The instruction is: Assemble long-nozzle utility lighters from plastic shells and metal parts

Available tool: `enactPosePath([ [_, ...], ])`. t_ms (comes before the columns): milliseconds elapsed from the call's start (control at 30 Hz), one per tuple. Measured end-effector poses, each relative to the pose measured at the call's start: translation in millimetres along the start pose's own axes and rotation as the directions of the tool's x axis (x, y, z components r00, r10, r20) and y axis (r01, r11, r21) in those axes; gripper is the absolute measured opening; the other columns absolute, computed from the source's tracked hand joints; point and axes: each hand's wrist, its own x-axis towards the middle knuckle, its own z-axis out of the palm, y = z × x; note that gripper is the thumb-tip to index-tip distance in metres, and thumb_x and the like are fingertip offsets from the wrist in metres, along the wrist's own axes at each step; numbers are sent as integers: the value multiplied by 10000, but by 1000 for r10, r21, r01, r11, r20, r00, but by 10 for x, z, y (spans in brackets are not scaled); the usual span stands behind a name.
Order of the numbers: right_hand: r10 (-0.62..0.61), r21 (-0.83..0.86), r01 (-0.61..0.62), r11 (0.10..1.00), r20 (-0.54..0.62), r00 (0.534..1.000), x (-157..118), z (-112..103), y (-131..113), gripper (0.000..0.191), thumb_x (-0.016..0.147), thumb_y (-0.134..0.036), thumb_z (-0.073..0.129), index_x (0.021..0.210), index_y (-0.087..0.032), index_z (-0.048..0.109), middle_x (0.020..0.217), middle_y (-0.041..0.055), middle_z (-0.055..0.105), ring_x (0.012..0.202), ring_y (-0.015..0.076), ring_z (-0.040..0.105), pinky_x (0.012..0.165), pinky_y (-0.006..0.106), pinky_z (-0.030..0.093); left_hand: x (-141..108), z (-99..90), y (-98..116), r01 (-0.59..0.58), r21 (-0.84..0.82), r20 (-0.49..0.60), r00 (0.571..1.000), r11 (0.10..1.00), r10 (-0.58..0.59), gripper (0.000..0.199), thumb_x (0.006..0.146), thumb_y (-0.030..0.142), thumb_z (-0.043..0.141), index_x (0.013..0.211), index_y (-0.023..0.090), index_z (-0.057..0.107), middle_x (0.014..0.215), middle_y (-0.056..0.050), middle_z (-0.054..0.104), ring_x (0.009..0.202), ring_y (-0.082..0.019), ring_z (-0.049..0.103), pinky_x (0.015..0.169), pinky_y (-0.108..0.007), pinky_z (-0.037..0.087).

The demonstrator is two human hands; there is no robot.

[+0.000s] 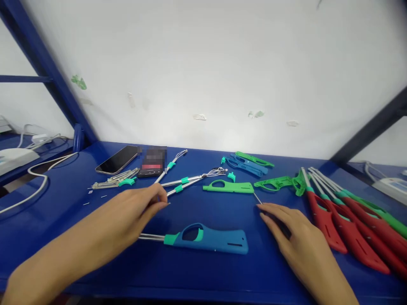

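My left hand (143, 207) is closed in a pinch above the left part of the table; whatever is between its fingertips, if anything, I cannot make out. Below it lies a blue gas lighter (219, 240) with a teal trigger, its metal tube partly hidden by my wrist. My right hand (292, 233) grips a thin metal rod (258, 199), whose tip points at the end of a green lighter shell (237, 187). Just beyond my left hand are metal lighter tubes (178, 182) with teal collars and white wires.
Several red lighters (327, 220) lie at the right on the blue table (203, 279). Green half shells (276, 183) and blue half shells (246, 164) lie farther back. At the back left are two phones (117, 160), clear plastic parts (111, 181) and a white cable (44, 180).
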Motion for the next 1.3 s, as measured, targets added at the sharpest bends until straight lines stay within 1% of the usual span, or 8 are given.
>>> enactPosePath([
  [200,164,115,-151,982,-110,980,-29,-134,-139,356,1081,-505,512,1235,-315,770,1044,34,840,885,269,806,783,389,638,-98,279,514,-133,-67,78,987,989,138,284,1152,515,386,1071,338,594,991,62,731,842,-174,665,744,-311,412],
  [400,403,404,-332,853,-105,909,-32,-277,-252,376,998,-608,632,1175,-293,737,715,-18,718,512,153,608,442,240,491,-13,497,605,-189,-36,43,981,981,190,202,1148,396,382,1043,327,540,888,62,698,719,-179,642,669,-346,351],
  [667,532,574,-304,760,-282,798,-101,-351,-388,317,864,-565,829,959,-271,756,875,23,786,712,185,724,632,241,607,13,503,702,-238,-13,-31,971,971,238,131,1090,309,409,970,309,462,718,76,624,553,-187,545,561,-357,289],
  [733,500,579,-267,770,-290,816,-113,-349,-389,277,876,-539,822,924,-271,766,834,14,791,682,185,731,626,243,618,-1,483,732,-248,-10,-60,967,969,247,145,1097,305,389,964,308,448,713,74,618,549,-189,542,557,-358,296],
  [833,376,528,-219,821,-211,902,-105,-337,-363,231,894,-502,806,877,-273,793,778,-4,796,631,181,746,592,233,627,-23,466,753,-262,1,-78,962,965,261,211,1121,331,347,924,305,418,713,63,613,543,-197,521,549,-368,287],
  [933,268,452,-163,877,-177,947,-90,-314,-346,184,914,-466,796,901,-284,818,874,-12,839,717,194,794,726,246,669,-25,474,752,-273,-16,-68,960,962,271,238,1133,340,315,917,307,408,689,63,599,517,-200,504,536,-376,280],
  [1033,282,399,-152,904,-290,915,-86,-291,-363,171,940,-454,772,963,-292,820,954,-10,851,848,212,817,864,277,671,6,501,750,-287,-30,-86,955,957,284,249,1140,343,309,929,305,436,682,64,603,509,-190,518,530,-375,294],
  [1300,398,567,-137,812,-367,841,-57,-299,-378,262,839,-442,873,1027,-278,793,953,-2,858,843,177,830,787,165,666,92,510,771,-334,-236,-214,934,913,286,237,1064,314,564,898,285,731,887,24,741,720,-135,695,639,-233,498],
])
